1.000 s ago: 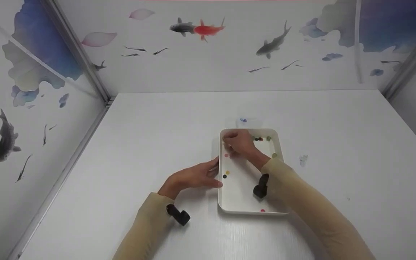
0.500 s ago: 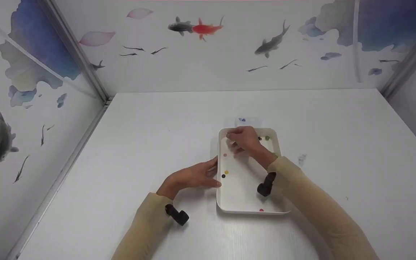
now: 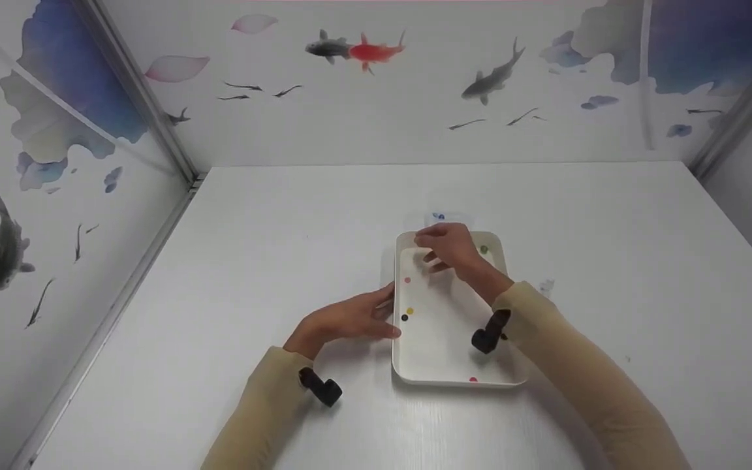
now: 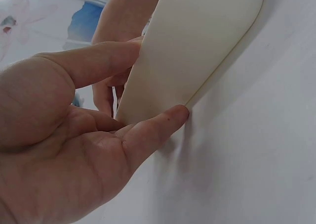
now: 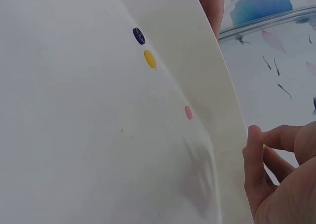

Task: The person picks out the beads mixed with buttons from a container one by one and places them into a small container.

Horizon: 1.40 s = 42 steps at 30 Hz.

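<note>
The white tray [image 3: 435,352] lies on the table, its long side facing my left hand [image 3: 353,318]. That hand's straight, spread fingers touch the outer wall; in the left wrist view the thumb reaches the rim and a fingertip is at the wall's lower edge. Over the tray's far end, my right hand [image 3: 454,247] pinches a small yellow button [image 5: 265,146], mostly hidden between thumb and finger. Inside along the left wall are a dark button [image 5: 138,36], a yellow button [image 5: 150,59] and a pink button [image 5: 188,112].
A red button [image 3: 473,379] lies at the tray's near end, a green piece [image 3: 484,249] in its far right corner. Behind the tray is a clear plastic bag [image 3: 455,218] with blue marks. A small clear scrap [image 3: 547,287] lies to the right. Printed walls enclose the table.
My right hand has moved from the tray's far left corner slightly right and back toward the far rim. My left hand and the tray have stayed in place.
</note>
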{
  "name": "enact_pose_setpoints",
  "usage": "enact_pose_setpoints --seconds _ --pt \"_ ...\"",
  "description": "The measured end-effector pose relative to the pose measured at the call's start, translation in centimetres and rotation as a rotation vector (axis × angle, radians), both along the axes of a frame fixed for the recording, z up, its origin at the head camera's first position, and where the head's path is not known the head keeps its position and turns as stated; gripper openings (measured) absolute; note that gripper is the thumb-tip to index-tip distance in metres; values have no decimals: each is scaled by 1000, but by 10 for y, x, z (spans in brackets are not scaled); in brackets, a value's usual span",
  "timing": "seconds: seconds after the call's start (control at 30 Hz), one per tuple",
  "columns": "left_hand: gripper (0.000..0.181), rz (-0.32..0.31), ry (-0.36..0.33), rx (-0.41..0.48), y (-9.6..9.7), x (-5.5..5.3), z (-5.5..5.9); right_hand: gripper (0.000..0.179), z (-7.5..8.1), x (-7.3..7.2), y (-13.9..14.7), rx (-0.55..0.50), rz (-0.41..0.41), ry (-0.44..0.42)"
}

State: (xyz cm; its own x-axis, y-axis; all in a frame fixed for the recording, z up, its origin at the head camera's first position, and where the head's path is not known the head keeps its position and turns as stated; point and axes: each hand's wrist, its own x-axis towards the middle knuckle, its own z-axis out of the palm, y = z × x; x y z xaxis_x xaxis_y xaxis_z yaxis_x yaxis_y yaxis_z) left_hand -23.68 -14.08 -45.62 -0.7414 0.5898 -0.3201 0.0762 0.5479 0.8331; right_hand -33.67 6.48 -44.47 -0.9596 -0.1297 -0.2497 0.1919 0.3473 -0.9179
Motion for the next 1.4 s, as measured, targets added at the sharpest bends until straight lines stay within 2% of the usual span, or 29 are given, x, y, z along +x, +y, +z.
enact_pose_setpoints --seconds 0.1,0.33,0.43,0.63,1.1,1.33,1.4 --pt "97 0 5 -17 0 -1 0 30 3 1 2 -7 7 0" --pt "97 -19 -19 50 -1 -3 1 30 8 3 7 -16 3 39" --pt "96 -16 -1 26 -1 -3 2 30 8 2 10 -7 -3 55" --pt "96 -11 -17 31 0 -2 3 32 11 1 14 13 2 79" --pt "98 33 -35 -32 1 0 2 31 33 -6 29 26 -15 119" --pt "96 -22 -33 66 -1 0 2 33 37 -12 38 18 6 181" --pt "97 -20 -28 54 -1 1 1 33 37 -14 40 25 -1 185"
